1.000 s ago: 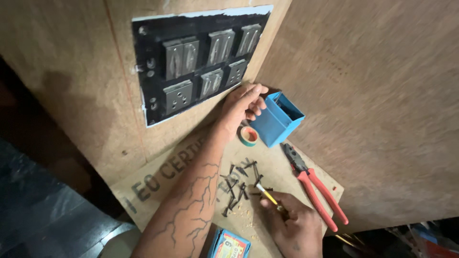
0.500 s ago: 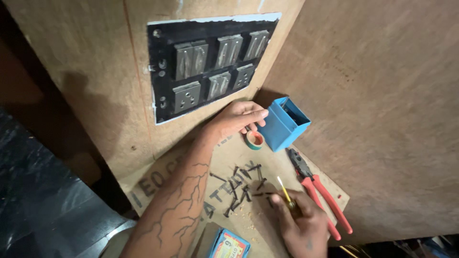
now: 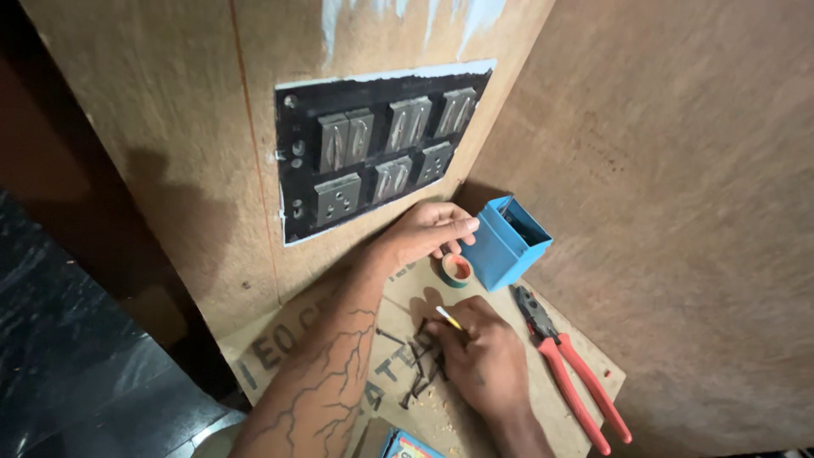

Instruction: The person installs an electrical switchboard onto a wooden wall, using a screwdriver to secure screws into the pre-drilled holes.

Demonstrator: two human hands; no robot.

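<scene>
My left hand (image 3: 424,235) reaches across the wooden board, its fingertips pressed on the near wall of a small open blue box (image 3: 507,242). A small roll of tape (image 3: 456,270) lies just under that hand. My right hand (image 3: 483,360) is lower down and closed around a thin yellow-handled tool (image 3: 448,317) whose tip sticks out toward the tape. Several dark screws (image 3: 415,365) lie scattered beside and under my right hand.
Red-handled pliers (image 3: 568,369) lie to the right of my right hand. A black switch-and-socket panel (image 3: 377,157) is set in the upright plywood behind. Plywood walls (image 3: 678,170) close off the back and right. A colourful small packet (image 3: 407,445) sits at the bottom edge.
My left hand slid from the top of the blue box down to its near side. My right hand moved left from the pliers onto the screws. The view shifted so the panel sits lower in frame.
</scene>
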